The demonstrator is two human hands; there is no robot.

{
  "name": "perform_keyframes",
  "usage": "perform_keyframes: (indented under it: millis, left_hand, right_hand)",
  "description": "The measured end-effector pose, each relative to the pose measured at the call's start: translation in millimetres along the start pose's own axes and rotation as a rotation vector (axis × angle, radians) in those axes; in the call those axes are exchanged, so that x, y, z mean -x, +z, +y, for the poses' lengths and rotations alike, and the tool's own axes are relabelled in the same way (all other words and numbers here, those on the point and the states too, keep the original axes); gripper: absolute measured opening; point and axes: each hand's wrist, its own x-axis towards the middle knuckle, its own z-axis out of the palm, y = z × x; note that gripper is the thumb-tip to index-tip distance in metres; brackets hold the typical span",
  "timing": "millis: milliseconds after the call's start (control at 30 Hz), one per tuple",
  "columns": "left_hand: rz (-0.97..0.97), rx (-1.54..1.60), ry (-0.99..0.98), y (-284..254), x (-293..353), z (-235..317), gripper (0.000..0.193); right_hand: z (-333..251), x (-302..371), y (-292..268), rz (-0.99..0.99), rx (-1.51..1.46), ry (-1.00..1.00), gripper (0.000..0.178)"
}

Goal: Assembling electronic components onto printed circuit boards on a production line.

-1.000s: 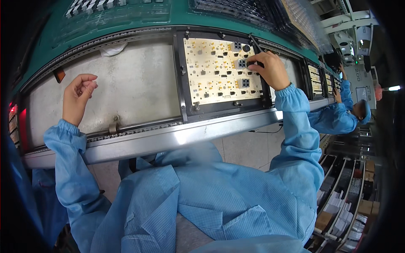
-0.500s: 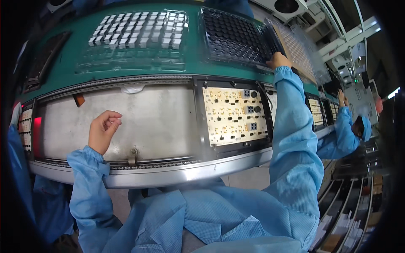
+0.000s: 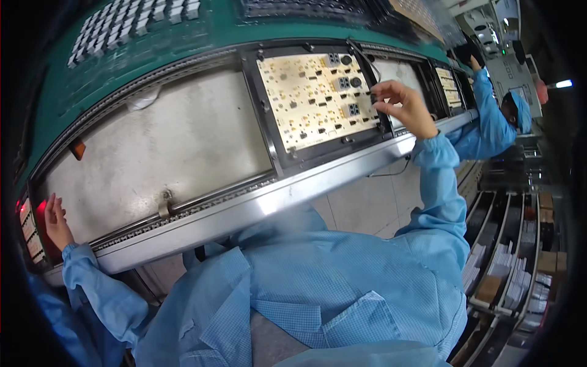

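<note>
Two bare hands in light-blue checked sleeves work over one long silver metal conveyor track (image 3: pixel 269 199). The right hand (image 3: pixel 408 111) has its thumb and fingertips pinched together on one small black round component (image 3: pixel 373 98), held just above the right edge of one cream-coloured circuit board panel (image 3: pixel 296 92); whether it touches the board cannot be told. The left hand (image 3: pixel 57 225) is at the near left end of the track, fingers loosely extended and nothing seen in its grasp. On the panel's right side stand three dark rectangular display modules with pale digit windows (image 3: pixel 343 83), one behind another from near to far. Two black round discs (image 3: pixel 356 82) sit just right of the middle and far modules; the held component is to the right of the near one. The panel lies flat in one black rectangular frame (image 3: pixel 264 105), its surface dotted with many small yellowish parts and short black blocks. On the green work surface (image 3: pixel 214 27) beyond the track, rows of white blocks (image 3: pixel 131 24) are at far left and one tray of dark pieces (image 3: pixel 302 8) at far centre. One co-worker in blue (image 3: pixel 489 131) is at the far right.
</note>
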Motion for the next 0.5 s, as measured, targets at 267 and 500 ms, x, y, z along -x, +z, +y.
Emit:
perform_keyframes:
  millis: [267, 500]
  left_hand:
    - [0.272, -0.561, 0.196, -44.9, -57.1, -39.6, 0.05]
    - [0.161, -0.877, 0.035, -158.0, -87.8, -189.6, 0.07]
  right_hand:
    - [9.8, 14.6, 19.6, 0.175, 0.478, -0.213, 0.025]
    - [13.0, 5.5, 21.7, 0.152, 0.499, -0.282, 0.027]
